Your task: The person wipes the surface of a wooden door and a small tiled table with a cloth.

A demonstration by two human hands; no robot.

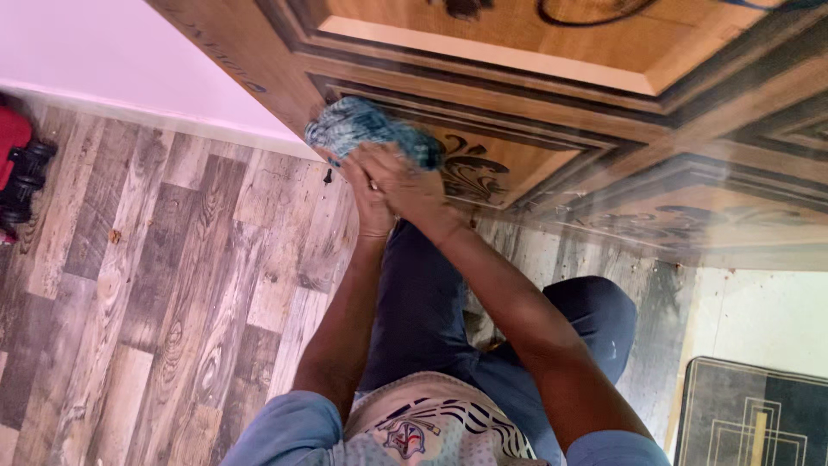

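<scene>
Both hands, left hand and right hand, clamp together on a blue-green cloth pressed against the carved wooden door at twelve o'clock. Grey plank floor spreads toward nine o'clock, and a dark mat lies at four.

Open wood-plank floor lies left of the arms, free to the white wall at far left. The carved wooden door closes off the far side and right. Red-and-black objects stand at the left edge; a dark mat occupies the near right corner.
</scene>
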